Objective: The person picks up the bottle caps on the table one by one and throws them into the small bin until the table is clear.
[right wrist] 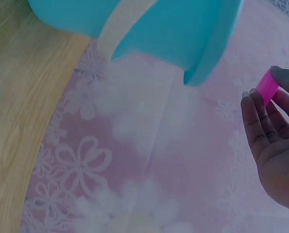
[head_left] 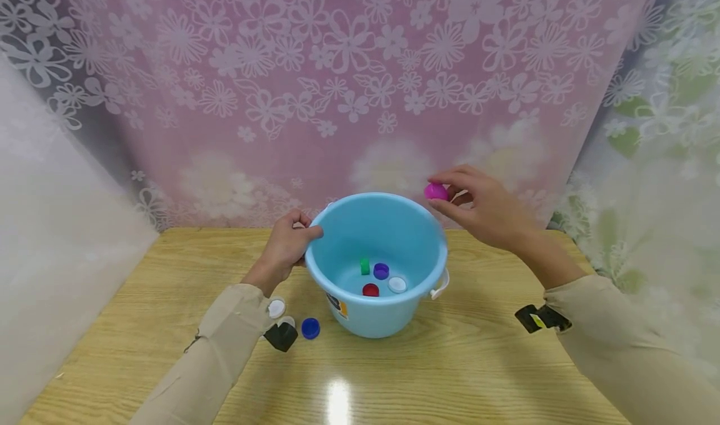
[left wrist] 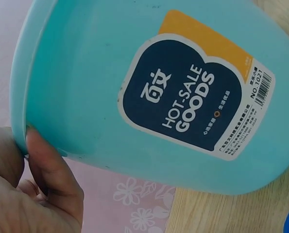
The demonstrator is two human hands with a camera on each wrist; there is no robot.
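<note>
A light blue bucket [head_left: 377, 319] stands on the wooden table, a label [left wrist: 183, 92] on its side. My left hand [head_left: 288, 240] grips the rim at the left, thumb over the edge; the left wrist view shows its fingers under the rim. My right hand [head_left: 484, 206] is raised beyond the bucket's right rim and pinches a pink bottle cap [head_left: 435, 191] between thumb and fingers. Inside the bucket lie a green cap [head_left: 365, 266], a purple cap [head_left: 381, 270], a white cap [head_left: 397, 284] and a red cap [head_left: 370, 290].
Left of the bucket, a blue cap [head_left: 310, 328] and a white cap [head_left: 276, 308] lie on the table [head_left: 450, 375], with another pale cap [head_left: 287, 322] partly behind the left wrist's black strap. The bucket's white handle [head_left: 441, 284] hangs at its right. A pink flowered curtain [head_left: 360, 100] hangs behind.
</note>
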